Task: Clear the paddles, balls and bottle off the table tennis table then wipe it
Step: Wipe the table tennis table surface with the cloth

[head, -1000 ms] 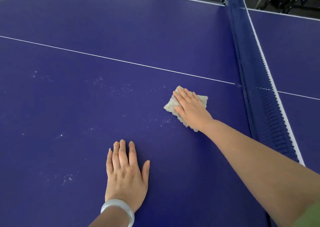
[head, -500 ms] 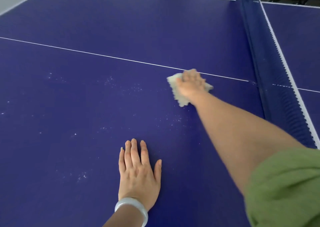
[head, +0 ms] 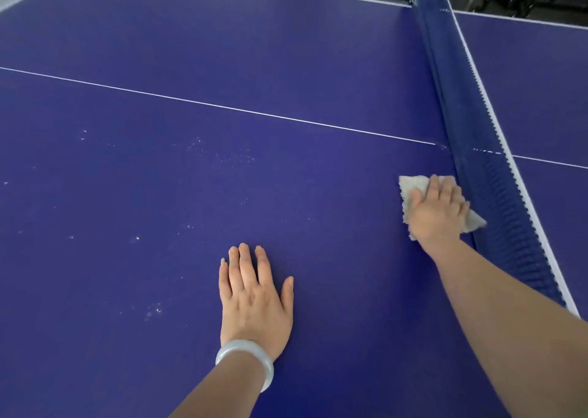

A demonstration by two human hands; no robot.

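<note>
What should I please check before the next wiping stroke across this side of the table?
1. The cloth lies under the right hand, flat on the table: ok.
2. The left hand rests flat on the table, apart from the cloth: ok.
3. Loose items off the visible surface: ok, none in view.
4. Room rightward: not ok; the cloth lies right beside the net.
5. Surface clean: not ok; white specks show left of both hands.
6. Whether the cloth is damp or dry: cannot tell.
</note>
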